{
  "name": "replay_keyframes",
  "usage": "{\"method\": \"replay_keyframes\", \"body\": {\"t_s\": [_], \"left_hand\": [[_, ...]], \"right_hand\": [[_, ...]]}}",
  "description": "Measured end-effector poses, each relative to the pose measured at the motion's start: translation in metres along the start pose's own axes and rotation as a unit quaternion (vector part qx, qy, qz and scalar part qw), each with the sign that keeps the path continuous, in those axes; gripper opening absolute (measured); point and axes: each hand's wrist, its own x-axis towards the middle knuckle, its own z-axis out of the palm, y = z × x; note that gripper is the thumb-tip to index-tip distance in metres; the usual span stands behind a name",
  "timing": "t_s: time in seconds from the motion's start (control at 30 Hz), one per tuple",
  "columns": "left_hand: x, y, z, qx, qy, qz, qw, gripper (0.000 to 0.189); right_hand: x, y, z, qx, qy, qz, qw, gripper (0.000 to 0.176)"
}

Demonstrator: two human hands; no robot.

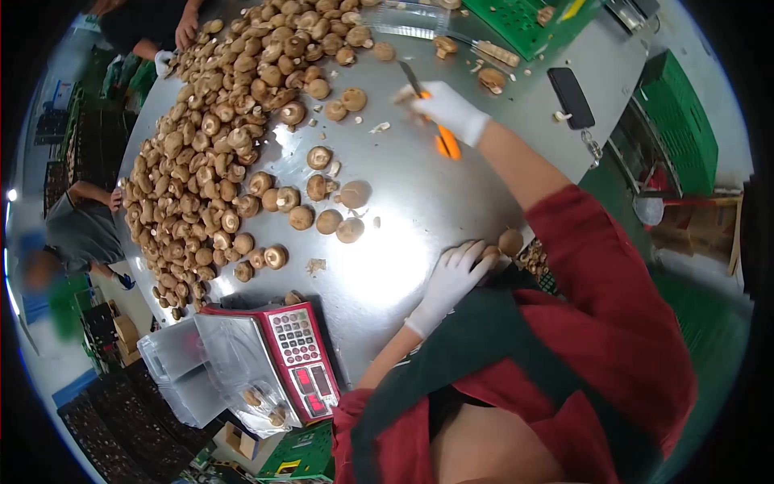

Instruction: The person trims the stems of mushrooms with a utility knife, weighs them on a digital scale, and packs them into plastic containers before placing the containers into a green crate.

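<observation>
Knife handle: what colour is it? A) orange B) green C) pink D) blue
A: the knife gripped in the white-gloved right hand has a bright orange handle sticking out below the glove.

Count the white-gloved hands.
2. The right hand holds an orange-handled knife over the table; the left hand rests at its near edge beside a mushroom. A white shape near a co-worker may be another.
</observation>
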Motion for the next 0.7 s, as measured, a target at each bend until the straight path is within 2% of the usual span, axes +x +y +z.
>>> {"method": "replay_keyframes", "body": {"t_s": [0.03,0.13,0.17,0.27,0.3,0.37,0.43,0.47,0.5,0.53,0.6,0.63,0.7], "left_hand": [[0.011,-0.004,0.008,-0.004,0.004,-0.010,1.000,0.046],[0.052,-0.003,-0.012,-0.071,-0.110,-0.043,0.990,0.047],[0.062,-0.004,-0.013,-0.186,-0.082,-0.053,0.978,0.051],[0.075,0.003,-0.009,-0.380,0.012,-0.095,0.920,0.056],[0.071,-0.002,-0.016,-0.415,-0.014,-0.123,0.902,0.057],[0.052,-0.027,-0.053,-0.276,0.067,-0.128,0.950,0.054],[0.026,-0.076,-0.078,-0.173,0.228,-0.166,0.944,0.041],[0.020,-0.092,-0.106,-0.054,0.289,-0.209,0.933,0.038],[0.014,-0.107,-0.133,0.057,0.341,-0.264,0.901,0.036],[0.018,-0.120,-0.158,0.036,0.313,-0.371,0.874,0.037],[0.026,-0.189,-0.173,0.183,0.317,-0.299,0.881,0.041],[0.043,-0.212,-0.181,0.174,0.307,-0.292,0.889,0.043],[0.078,-0.249,-0.186,0.145,0.289,-0.280,0.904,0.045]], "right_hand": [[0.025,0.002,0.010,-0.003,-0.005,-0.001,1.000,0.038],[0.064,-0.016,0.034,-0.045,-0.016,0.000,0.999,0.038],[0.076,-0.019,0.038,-0.093,-0.013,0.019,0.995,0.038],[0.098,-0.024,0.049,-0.134,-0.033,0.035,0.990,0.038],[0.106,-0.020,0.050,-0.124,-0.052,0.016,0.991,0.039],[0.119,-0.007,0.046,-0.099,-0.087,-0.020,0.991,0.039],[0.131,0.003,0.044,-0.096,-0.112,-0.020,0.989,0.039],[0.136,0.007,0.044,-0.094,-0.121,-0.020,0.988,0.039],[0.139,0.007,0.046,-0.091,-0.143,-0.009,0.985,0.039],[0.140,0.004,0.050,-0.099,-0.157,0.006,0.983,0.038],[0.133,-0.012,0.061,-0.117,-0.184,0.035,0.975,0.037],[0.121,-0.029,0.069,-0.127,-0.169,0.022,0.977,0.036],[0.129,-0.009,0.073,-0.111,-0.196,0.028,0.974,0.036]]}}
